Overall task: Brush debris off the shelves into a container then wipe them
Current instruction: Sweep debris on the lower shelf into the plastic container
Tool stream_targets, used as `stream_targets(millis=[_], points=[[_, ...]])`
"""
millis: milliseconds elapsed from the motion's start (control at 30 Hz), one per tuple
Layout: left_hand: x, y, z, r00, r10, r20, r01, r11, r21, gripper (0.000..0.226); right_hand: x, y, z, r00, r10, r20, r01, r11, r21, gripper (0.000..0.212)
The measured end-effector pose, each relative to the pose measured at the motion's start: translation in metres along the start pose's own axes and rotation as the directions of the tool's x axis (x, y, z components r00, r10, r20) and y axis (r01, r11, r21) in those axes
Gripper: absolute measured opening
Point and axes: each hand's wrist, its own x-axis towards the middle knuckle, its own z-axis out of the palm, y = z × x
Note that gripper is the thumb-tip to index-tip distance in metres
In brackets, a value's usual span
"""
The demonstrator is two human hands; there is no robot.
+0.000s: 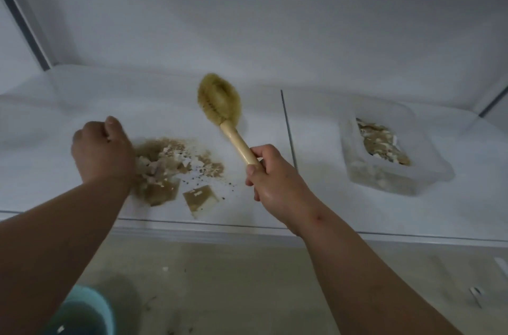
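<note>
While the right hand (270,169) gripped the brush (224,112) by the lower end of its wooden handle, fingers curled tight around it, the bristle head stood lifted off the shelf (68,120), clear of the surface. The brush's long axis ran from the grip up and away toward the back wall, leaning left, so the head pointed at the far edge of the shelf and hung past the far right of the debris (176,167). The pile itself lay to the left of that grip and slightly nearer the front edge, a spread of brown crumbs, white chips and a couple of flat tan scraps.

The left hand (103,150) was the nearer one to the pile: it sat right against its left side, fingers curled under in a loose fist; I could not tell whether it held anything.

The container (384,148) sat well to the right on the shelf, beyond a thin dark seam (288,128), already holding similar rubbish. Its long axis ran from the front edge toward the back. To my eye the coming stroke would need the head brought down left of the pile, then drawn rightward toward that tub.
</note>
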Motion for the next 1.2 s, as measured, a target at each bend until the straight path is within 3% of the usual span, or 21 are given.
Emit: stream_targets(millis=[100, 233, 467, 667, 833, 967, 1067, 1133, 1200], points=[[-0.035, 0.054, 0.023, 0.990, -0.001, 0.138, 0.009, 0.998, -0.062, 0.029, 0.001, 0.011, -0.022, 0.993, -0.026, -0.112, 0.028, 0.999, 0.019, 0.027], [-0.094, 0.114, 0.060, 0.930, 0.034, 0.365, 0.018, 0.990, -0.137, 0.014, -0.001, 0.032, -0.056, 0.967, -0.032, -0.254, 0.037, 0.999, 0.014, 0.025], [-0.185, 0.179, 0.115, 0.680, 0.022, 0.733, 0.155, 0.973, -0.174, 0.029, -0.022, 0.090, -0.120, 0.919, 0.069, -0.388, -0.098, 0.994, -0.055, 0.042], [-0.225, 0.206, 0.147, 0.619, -0.019, 0.785, 0.177, 0.977, -0.116, 0.055, -0.038, 0.134, -0.161, 0.902, 0.177, -0.395, -0.204, 0.978, -0.029, 0.048], [-0.232, 0.228, 0.161, 0.578, -0.027, 0.815, 0.179, 0.979, -0.095, 0.028, -0.049, 0.154, -0.173, 0.907, 0.238, -0.348, -0.223, 0.971, 0.083, 0.028], [-0.236, 0.237, 0.157, 0.499, -0.159, 0.852, 0.373, 0.927, -0.046, 0.013, -0.054, 0.161, -0.177, 0.893, 0.255, -0.371, -0.212, 0.965, 0.153, 0.023], [-0.241, 0.232, 0.148, 0.443, -0.189, 0.876, 0.416, 0.909, -0.014, 0.010, -0.056, 0.162, -0.179, 0.876, 0.278, -0.394, -0.234, 0.960, 0.157, 0.025], [-0.241, 0.228, 0.143, 0.451, -0.176, 0.875, 0.410, 0.911, -0.028, 0.014, -0.057, 0.160, -0.178, 0.872, 0.267, -0.411, -0.234, 0.964, 0.130, 0.026], [-0.238, 0.222, 0.140, 0.512, -0.162, 0.844, 0.397, 0.915, -0.065, 0.026, -0.057, 0.156, -0.173, 0.878, 0.229, -0.420, -0.202, 0.973, 0.109, 0.025]])
